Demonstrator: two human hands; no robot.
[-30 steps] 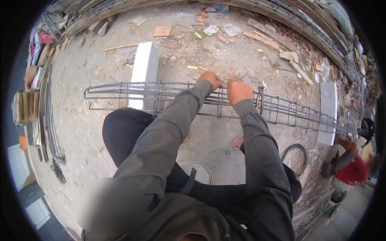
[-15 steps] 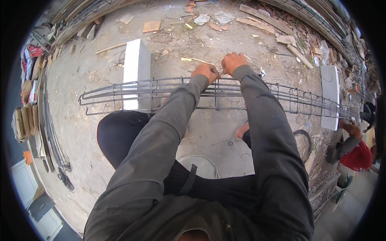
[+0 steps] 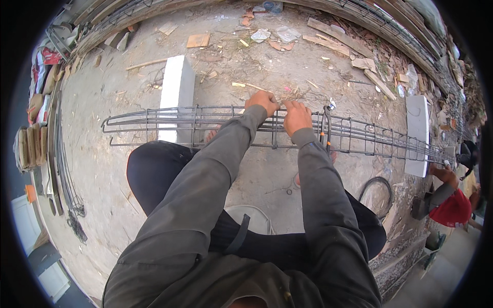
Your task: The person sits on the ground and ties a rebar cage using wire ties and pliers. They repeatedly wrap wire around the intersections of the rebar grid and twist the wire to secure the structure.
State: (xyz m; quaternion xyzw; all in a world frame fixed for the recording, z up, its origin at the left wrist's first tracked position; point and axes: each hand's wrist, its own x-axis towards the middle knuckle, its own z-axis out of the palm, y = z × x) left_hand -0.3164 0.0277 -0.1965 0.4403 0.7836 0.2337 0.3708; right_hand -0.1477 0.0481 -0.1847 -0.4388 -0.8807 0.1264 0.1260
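A long rebar cage (image 3: 234, 116) of thin steel bars and square stirrups lies across in front of me, raised on two white blocks. My left hand (image 3: 263, 102) is at its far top bar, fingers pinched together close to a stirrup. Just to the right, my right hand (image 3: 297, 118) reaches over the same bar with its fingers curled in. The fingertips of both hands almost meet; whatever they pinch is too small to make out. Pincers with orange-marked handles (image 3: 322, 134) hang on the cage right of my right hand.
One white block (image 3: 177, 84) supports the cage at left, another (image 3: 417, 136) at right. A person in red (image 3: 452, 209) crouches at the cage's right end. A coil of wire (image 3: 389, 191), an upturned pale bucket (image 3: 257, 218), wood scraps (image 3: 198, 40) and loose bars (image 3: 64, 169) lie around.
My right hand has come back toward me from beyond the far bar, down onto the cage. Its arm shifted left, so the pincers now show. My left hand stays near the same spot.
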